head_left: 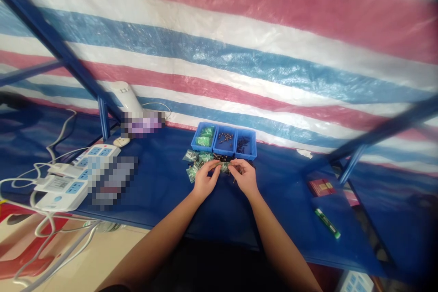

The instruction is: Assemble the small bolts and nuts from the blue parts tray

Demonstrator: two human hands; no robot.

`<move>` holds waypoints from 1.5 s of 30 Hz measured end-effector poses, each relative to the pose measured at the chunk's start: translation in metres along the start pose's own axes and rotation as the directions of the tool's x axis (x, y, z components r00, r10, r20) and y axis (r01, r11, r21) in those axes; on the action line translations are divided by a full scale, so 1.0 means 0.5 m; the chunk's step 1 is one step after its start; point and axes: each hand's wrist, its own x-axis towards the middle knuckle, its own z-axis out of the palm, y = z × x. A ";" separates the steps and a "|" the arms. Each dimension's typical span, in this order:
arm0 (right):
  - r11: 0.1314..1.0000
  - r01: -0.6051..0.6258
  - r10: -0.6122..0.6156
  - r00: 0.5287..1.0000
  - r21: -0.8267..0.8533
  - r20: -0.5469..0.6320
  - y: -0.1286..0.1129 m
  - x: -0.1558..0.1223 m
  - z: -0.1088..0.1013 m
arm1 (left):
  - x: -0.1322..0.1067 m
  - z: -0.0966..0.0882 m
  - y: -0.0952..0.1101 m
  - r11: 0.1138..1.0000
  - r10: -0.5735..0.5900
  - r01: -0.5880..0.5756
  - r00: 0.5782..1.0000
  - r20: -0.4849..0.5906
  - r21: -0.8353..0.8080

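Small packet (224, 168) is pinched by left hand (206, 179) and right hand (245, 177), near blue bins (223, 151) and loose packets (192, 173).

held packet (225, 167): small, green-tinted, contents unclear, between left hand (207, 178) and right hand (245, 177) | loose packets (192, 172): clear-green, overlapping on desk (284, 187), beside left hand | left bin (201, 148): blue, green packets (205, 137) heaped | middle bin (223, 151): blue, brownish pieces (226, 138) scattered | right bin (252, 139): blue, black pieces (242, 143) clustered
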 end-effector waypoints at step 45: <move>0.999 -0.045 0.045 0.999 -0.016 0.006 -0.003 -0.003 0.003 | 0.002 -0.004 -0.003 0.999 -0.037 0.037 0.999 -0.001 -0.031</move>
